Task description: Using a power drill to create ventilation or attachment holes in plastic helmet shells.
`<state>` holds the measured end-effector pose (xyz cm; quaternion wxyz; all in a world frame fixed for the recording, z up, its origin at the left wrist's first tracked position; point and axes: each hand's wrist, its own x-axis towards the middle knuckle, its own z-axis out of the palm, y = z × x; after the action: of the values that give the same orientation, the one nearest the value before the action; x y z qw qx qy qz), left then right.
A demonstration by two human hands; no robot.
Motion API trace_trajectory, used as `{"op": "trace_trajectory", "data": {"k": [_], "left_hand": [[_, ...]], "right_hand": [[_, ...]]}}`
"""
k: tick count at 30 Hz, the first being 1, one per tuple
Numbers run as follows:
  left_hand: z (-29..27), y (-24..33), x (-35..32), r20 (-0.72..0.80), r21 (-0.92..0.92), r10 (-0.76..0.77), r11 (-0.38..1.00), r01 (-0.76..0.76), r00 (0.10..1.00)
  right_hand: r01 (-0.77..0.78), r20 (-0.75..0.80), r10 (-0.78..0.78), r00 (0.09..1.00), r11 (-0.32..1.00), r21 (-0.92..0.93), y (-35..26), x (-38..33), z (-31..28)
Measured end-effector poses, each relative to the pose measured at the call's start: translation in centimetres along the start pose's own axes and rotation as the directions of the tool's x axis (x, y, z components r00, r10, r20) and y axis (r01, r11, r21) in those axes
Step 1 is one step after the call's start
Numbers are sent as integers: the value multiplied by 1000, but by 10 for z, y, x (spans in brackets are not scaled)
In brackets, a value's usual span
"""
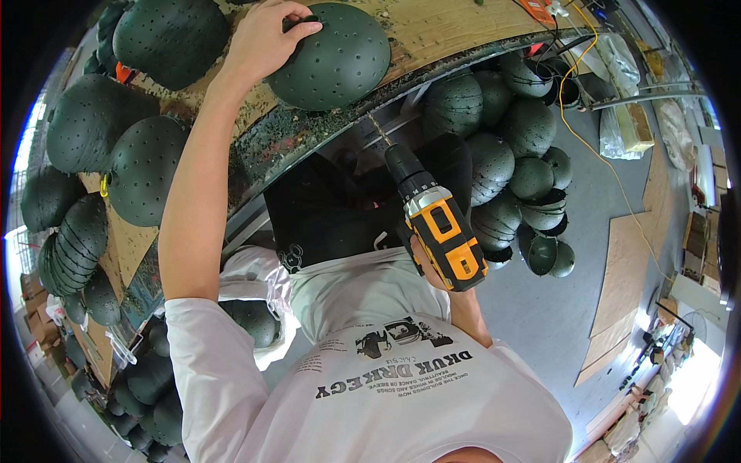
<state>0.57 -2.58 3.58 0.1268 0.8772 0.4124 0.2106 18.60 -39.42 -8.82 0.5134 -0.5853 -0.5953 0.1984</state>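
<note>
My left hand (272,37) grips a dark green, hollow-looking dome (332,58) dotted with small holes, its fingers closed at the dome's upper left. The dome rests on the cardboard-topped bench near its edge. In front of my body, my right hand (426,258) is wrapped round the handle of a yellow and black cordless drill (444,235), which hides most of its fingers. A long twist bit (380,129) in the chuck points up toward the bench edge, apart from the dome.
Several similar domes (147,170) crowd the bench's left side. More nested domes (529,127) are stacked at the right, below the bench. An orange cable (587,143) runs down to the grey floor, where cardboard sheets (617,270) lie. The worn bench edge (270,154) crosses before me.
</note>
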Motion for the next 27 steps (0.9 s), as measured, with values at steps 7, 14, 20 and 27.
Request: {"op": "trace_trajectory", "data": {"k": [7, 14, 20, 27], "left_hand": [[-14, 0, 2, 50, 2, 88, 996, -88, 995], [-21, -3, 2, 99, 20, 214, 976, -217, 972], [-19, -8, 7, 185, -43, 213, 977, -208, 959], [-15, -9, 7, 211, -58, 184, 983, -176, 960]], "right_hand": [[-51, -24, 52, 998, 996, 67, 2, 6, 1], [-45, 13, 45, 999, 999, 24, -3, 3, -2], [3, 33, -3, 999, 1000, -1, -1, 3, -2], [-7, 62, 6, 998, 1000, 23, -4, 14, -1]]}}
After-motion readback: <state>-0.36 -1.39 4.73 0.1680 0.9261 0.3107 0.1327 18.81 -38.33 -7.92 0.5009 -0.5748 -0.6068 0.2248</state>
